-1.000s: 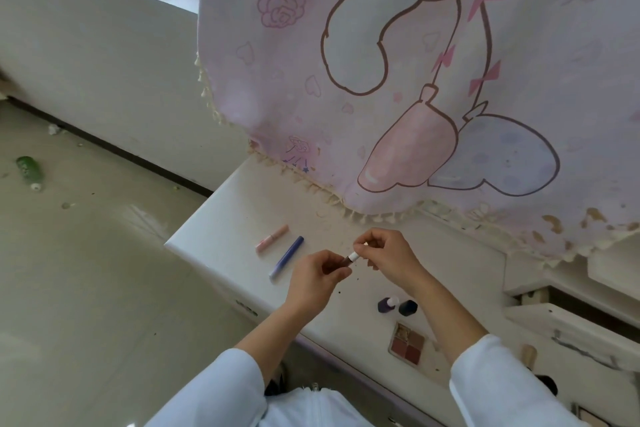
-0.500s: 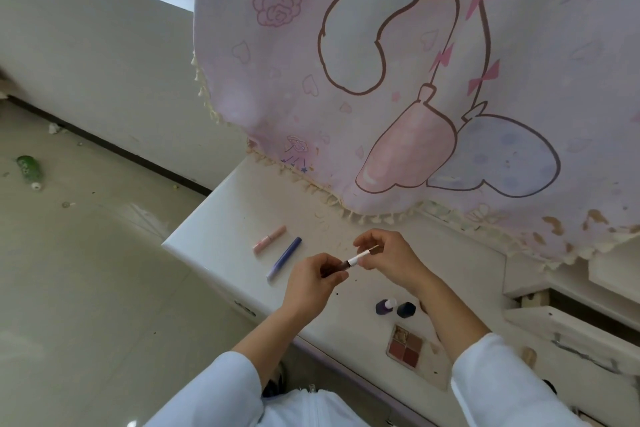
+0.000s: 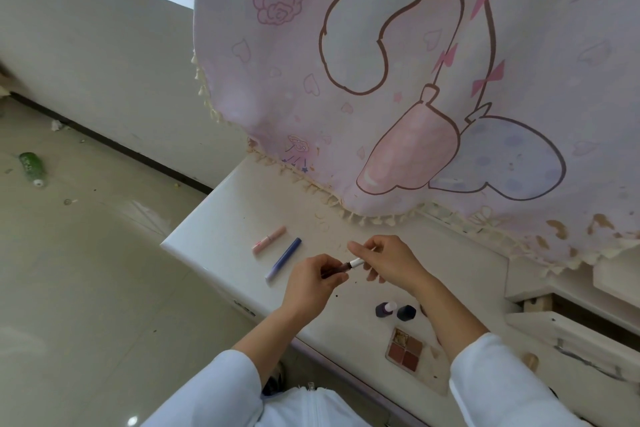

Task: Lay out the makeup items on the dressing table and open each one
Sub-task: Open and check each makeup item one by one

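While both hands are hovering above the white dressing table (image 3: 221, 218), the left hand (image 3: 311, 282) is pinching a dark, slim tube (image 3: 337, 270) between thumb and fingers, and the right hand (image 3: 388, 263) is gripping a white cap (image 3: 356, 263) at the tube's upper end. The two pieces are sitting end to end, so close that I cannot tell whether the cap is touching the tube or just clear of it. The hands are lying near each other, joined only through this item, which is being held a little above the tabletop. To the left of the hands, a pink tube (image 3: 268, 240) and a blue-violet pen-shaped stick (image 3: 283, 259) are lying side by side on the surface, angled the same way and not touching. Nearer the person, a small dark bottle (image 3: 382, 309) with a pale top is standing just beside its dark cap (image 3: 406, 312), and an eyeshadow palette (image 3: 404, 349) is lying open, showing brown and reddish pans, close to the table's front edge. A pink cloth (image 3: 415, 80) printed with a cartoon figure is hanging behind the table, its fringed hem trailing onto the back of the top. White sleeves (image 3: 221, 388) are covering both forearms partway.
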Tool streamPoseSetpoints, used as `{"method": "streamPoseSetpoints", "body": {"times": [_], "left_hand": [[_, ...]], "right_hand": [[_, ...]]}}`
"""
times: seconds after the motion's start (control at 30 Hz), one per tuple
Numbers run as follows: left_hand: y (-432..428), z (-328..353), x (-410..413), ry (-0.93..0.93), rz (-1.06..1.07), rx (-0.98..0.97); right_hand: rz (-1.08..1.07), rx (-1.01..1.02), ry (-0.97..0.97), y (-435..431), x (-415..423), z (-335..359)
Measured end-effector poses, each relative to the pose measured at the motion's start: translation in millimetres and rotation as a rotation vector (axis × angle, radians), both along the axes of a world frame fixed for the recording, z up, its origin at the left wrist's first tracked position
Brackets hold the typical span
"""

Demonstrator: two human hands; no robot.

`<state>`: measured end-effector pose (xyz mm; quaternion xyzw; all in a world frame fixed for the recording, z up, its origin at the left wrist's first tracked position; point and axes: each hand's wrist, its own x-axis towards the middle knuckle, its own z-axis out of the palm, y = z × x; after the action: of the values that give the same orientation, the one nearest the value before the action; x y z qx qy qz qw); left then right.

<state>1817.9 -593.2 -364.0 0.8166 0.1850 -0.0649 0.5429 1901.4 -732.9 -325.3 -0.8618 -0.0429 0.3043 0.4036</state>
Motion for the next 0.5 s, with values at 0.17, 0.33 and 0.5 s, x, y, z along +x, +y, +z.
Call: {"method": "streamPoseSetpoints", "body": {"times": [0.17, 0.33, 0.5], "left_hand": [[-0.4, -0.9, 0.5, 0.003, -0.009, 0.021], [-1.8, -0.4, 2.5, 0.016, -0.015, 0.017], [-1.3, -1.6, 2.2, 0.001, -0.016, 0.035]], "right_hand": [[-0.029, 0.053, -0.005, -5.2, 6.1, -2.5], [-0.066, 0.111, 0.074, -6.2, 5.9, -3.5], [-0.114, 0.09, 0.035, -8.6, 8.6, -9.7]]}}
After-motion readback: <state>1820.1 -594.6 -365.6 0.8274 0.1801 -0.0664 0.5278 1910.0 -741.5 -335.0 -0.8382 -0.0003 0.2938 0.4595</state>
